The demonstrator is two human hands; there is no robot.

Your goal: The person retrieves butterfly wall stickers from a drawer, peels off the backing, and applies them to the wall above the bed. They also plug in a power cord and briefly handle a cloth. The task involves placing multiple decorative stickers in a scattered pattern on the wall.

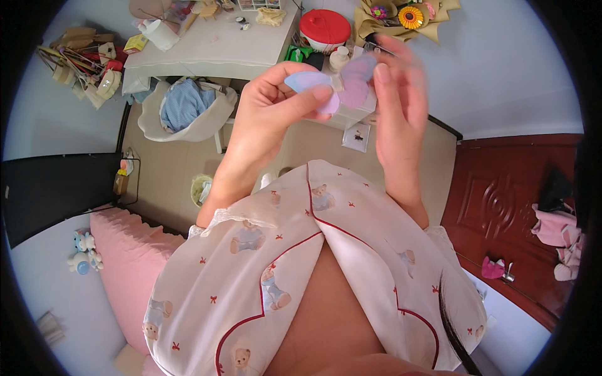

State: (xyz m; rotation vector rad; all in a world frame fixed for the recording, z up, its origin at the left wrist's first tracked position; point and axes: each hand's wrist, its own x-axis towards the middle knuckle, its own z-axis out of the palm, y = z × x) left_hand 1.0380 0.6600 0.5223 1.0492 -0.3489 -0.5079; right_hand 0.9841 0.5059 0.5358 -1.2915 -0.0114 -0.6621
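Observation:
A butterfly-shaped piece [353,95] in pale blue and lilac, thin and slightly see-through, is held up before me over the near side of the furniture. My left hand [270,101] pinches its left wing between thumb and fingers. At the right wing's outer edge is my right hand [402,89], thumb raised and fingers blurred. Whether it grips that wing or only lies beside it, I cannot tell. A pale strip forms the middle of the butterfly, between the wings.
Beyond are a white desk [207,58], a red-lidded tub [325,28], a white bottle [339,58] and a paper-wrapped bouquet [404,28]. A shell-shaped chair [157,127] holds blue striped cloth [187,104]. A small bin [200,188] stands left; a red-brown door [498,197] right.

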